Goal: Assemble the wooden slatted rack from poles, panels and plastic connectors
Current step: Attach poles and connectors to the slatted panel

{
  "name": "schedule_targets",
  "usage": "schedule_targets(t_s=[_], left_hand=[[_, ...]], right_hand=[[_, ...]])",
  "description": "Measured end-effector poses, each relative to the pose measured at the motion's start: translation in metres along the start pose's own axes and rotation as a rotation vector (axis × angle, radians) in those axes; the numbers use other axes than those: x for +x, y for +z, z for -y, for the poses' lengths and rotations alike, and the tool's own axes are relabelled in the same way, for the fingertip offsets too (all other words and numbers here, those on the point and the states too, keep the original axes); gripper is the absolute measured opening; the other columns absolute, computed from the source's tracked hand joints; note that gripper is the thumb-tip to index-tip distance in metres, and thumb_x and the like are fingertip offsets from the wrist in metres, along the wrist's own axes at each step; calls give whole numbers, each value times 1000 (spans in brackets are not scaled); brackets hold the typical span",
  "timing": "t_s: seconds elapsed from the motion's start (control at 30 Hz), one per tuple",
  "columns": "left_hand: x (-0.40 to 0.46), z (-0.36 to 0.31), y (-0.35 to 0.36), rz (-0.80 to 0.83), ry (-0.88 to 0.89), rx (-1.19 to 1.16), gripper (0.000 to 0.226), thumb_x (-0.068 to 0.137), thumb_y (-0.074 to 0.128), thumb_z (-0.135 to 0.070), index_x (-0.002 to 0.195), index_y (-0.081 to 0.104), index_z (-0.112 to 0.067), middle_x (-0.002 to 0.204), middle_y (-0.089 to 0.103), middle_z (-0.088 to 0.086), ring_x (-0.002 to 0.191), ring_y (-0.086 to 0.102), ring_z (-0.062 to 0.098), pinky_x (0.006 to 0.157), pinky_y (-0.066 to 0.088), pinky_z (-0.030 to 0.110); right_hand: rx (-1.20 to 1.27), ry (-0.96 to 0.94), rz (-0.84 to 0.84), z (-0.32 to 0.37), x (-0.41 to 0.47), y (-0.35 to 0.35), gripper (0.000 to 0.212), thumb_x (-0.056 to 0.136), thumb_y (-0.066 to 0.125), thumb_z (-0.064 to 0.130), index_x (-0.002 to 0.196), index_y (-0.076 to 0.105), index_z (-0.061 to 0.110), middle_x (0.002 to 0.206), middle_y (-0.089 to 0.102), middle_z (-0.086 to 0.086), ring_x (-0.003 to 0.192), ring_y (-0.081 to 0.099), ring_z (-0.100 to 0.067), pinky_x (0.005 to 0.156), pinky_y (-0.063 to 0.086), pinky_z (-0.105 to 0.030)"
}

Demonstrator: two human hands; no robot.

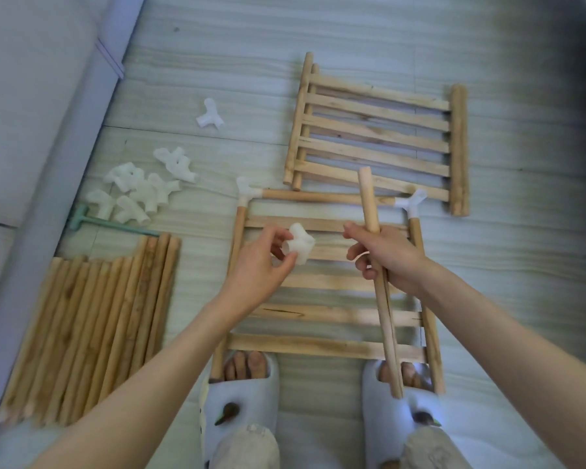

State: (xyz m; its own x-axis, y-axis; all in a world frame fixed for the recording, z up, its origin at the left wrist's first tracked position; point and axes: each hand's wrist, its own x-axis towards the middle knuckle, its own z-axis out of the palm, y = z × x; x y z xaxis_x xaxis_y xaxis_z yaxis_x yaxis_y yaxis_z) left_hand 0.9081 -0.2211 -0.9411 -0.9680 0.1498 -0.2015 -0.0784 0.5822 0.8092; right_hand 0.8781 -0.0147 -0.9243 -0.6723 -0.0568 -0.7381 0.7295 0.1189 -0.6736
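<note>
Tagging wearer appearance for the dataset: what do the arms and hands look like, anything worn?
Both forearms are bare, with no sleeves in view. The left hand and right hand wear no gloves; no watch, ring or wristband shows. Lower down: pale slippers with small dark charms, and light trousers.

White connector (298,248) & pole (379,282) above slatted panel (322,313).

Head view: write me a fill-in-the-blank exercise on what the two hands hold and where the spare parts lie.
1. The left hand pinches a white plastic ____.
2. The right hand has its grip on a wooden ____.
3. The loose poles lie bundled on the floor to the person's ____.
4. The slatted panel by the slippers has connectors fitted on ____ of its far corners.

Missing words: connector; pole; left; two
</note>
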Motion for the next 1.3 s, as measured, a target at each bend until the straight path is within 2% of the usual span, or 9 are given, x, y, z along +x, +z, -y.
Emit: schedule_targets(t_s=[0.2,0.43,0.5,0.57,0.7,0.87,0.97,1.07,1.3], left_hand=[[-11,19,20,97,-148,12,21,91,58,-23,110,55,-17,90,61,-4,79,56,6,65,41,15],[-13,21,20,93,-194,-58,16,91,59,-23,105,52,-23,90,62,-1,82,58,13,67,42,18],[-11,17,21,88,-194,-50,16,90,59,-21,105,52,-22,91,62,1,83,58,16,67,42,21],[-11,12,23,95,-193,-40,17,90,59,-20,106,52,-20,94,62,2,84,58,16,66,43,20],[-11,5,26,103,-181,-50,20,90,60,-17,109,55,-15,94,61,0,83,57,11,64,41,10],[-11,-7,32,74,-139,-78,19,87,64,-14,102,55,-20,86,57,-13,78,56,0,62,40,4],[-13,-19,36,34,-17,-60,23,84,66,-16,98,52,-27,86,58,-17,78,56,-5,65,41,6],[-14,-32,45,62,183,-9,23,83,69,-12,101,58,-20,92,61,-10,82,56,2,73,45,21],[-14,-37,51,108,265,13,32,83,68,-12,114,61,-20,98,56,-23,82,54,6,75,44,23]], right_hand=[[93,267,-87,-21,16,-27,26,94,56,25,103,44,4,74,52,-11,48,42,-16,38,40,-22],[-643,149,-525,-25,32,-75,17,98,37,19,108,34,5,92,55,-22,51,51,-28,38,41,-32],[-642,250,-526,-32,29,-88,25,96,38,16,117,34,2,101,55,-23,54,54,-29,39,45,-31],[-626,311,-507,-46,27,-97,34,94,40,9,126,35,-3,115,53,-25,79,60,-36,61,52,-39],[-690,251,-496,-69,21,-107,45,92,41,3,136,32,-1,131,45,-25,121,43,-39,92,40,-39],[-681,-50,-745,-58,6,-92,30,95,42,10,122,51,2,121,51,-18,107,51,-35,86,39,-31],[-324,-137,-462,-38,-14,-55,37,96,45,38,90,63,6,74,63,-1,68,61,-18,61,44,-24],[61,20,-8,-29,-30,-26,45,89,50,53,98,64,11,78,67,1,68,66,-12,59,50,-23],[204,-77,113,-36,-31,-24,7,89,62,14,83,65,15,83,59,-6,74,59,-16,67,51,-21]])
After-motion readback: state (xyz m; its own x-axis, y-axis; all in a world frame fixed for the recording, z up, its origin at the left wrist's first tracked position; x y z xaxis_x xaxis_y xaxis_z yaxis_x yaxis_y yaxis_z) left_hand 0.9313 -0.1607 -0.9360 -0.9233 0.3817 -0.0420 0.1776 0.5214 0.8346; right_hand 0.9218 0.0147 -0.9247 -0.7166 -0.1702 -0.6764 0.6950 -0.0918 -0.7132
